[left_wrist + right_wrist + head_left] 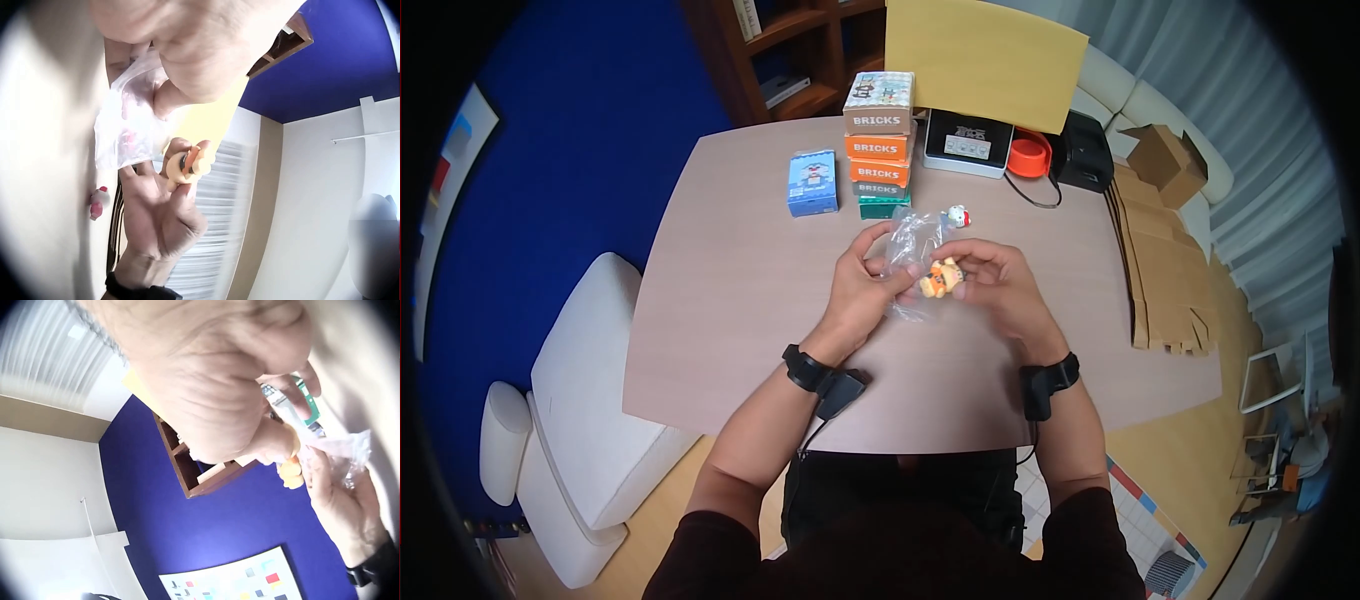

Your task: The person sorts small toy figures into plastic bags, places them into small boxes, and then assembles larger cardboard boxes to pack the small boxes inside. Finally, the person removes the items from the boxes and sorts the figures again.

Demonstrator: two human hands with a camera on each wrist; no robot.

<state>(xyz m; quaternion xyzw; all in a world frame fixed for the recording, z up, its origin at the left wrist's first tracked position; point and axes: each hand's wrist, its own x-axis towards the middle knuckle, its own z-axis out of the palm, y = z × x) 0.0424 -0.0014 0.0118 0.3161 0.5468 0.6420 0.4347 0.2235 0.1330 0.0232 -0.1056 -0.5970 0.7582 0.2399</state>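
Note:
My left hand grips a clear plastic bag, thumb over its near side and fingers behind it. In the left wrist view the bag shows something pinkish through it. Between thumb and fingers, my right hand pinches a small yellow-and-orange figurine close beside the bag. The same figurine shows a dark band and an orange part in the left wrist view. A small white-and-red figurine lies on the table just beyond my hands.
Behind the bag stands a stack of BRICKS boxes, with a blue box to its left. Farther back are a black-and-white box, a red round object and a black device. Flattened cardboard lies along the table's right edge.

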